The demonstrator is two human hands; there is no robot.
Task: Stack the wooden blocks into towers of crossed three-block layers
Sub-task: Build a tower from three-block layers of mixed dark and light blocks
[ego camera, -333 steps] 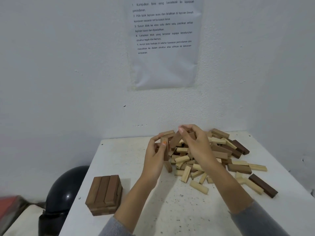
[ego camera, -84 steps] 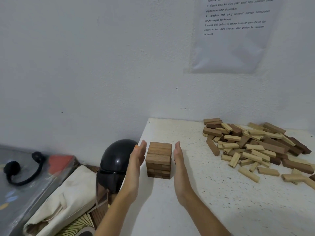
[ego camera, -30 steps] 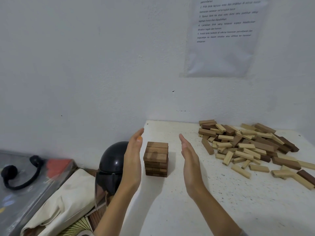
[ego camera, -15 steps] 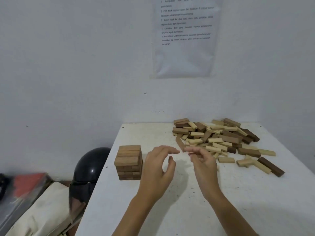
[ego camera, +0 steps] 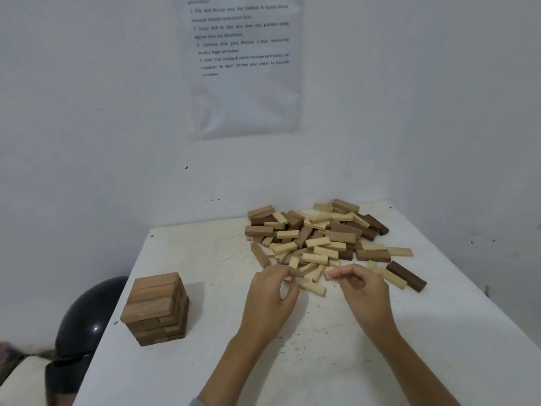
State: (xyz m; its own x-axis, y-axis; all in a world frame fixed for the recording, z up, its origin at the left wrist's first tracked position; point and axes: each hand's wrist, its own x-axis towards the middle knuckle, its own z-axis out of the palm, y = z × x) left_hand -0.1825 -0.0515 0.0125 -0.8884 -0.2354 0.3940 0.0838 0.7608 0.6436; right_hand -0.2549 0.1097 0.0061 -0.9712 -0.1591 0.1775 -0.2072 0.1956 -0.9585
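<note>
My left hand [ego camera: 272,300] hovers over the table [ego camera: 322,364] at the 6 o'clock edge of the pile [ego camera: 319,238] of loose blocks. Its fingers are curled, with thumb and forefinger bent toward each other in a ring. The fingertips reach the nearest pale blocks, but the blur keeps me from telling whether they pinch one. My right hand [ego camera: 363,294] sits just at its 3 o'clock, also curled, with its fingertips turned toward the left hand. Something pale shows at those tips, and I cannot tell whether it is a block or only skin.

Between the hands, a pale block [ego camera: 311,288] lies flat with its long axis running from 10 to 4 o'clock. A dark block [ego camera: 405,275] at the pile's 4 o'clock edge points the same way.

The tower [ego camera: 155,306] stands upright at my 9 o'clock, well apart from both hands. Its top three blocks lie side by side, long axes running roughly 9 to 3. The pile fills the table's 12 to 1 o'clock corner against the wall.
</note>
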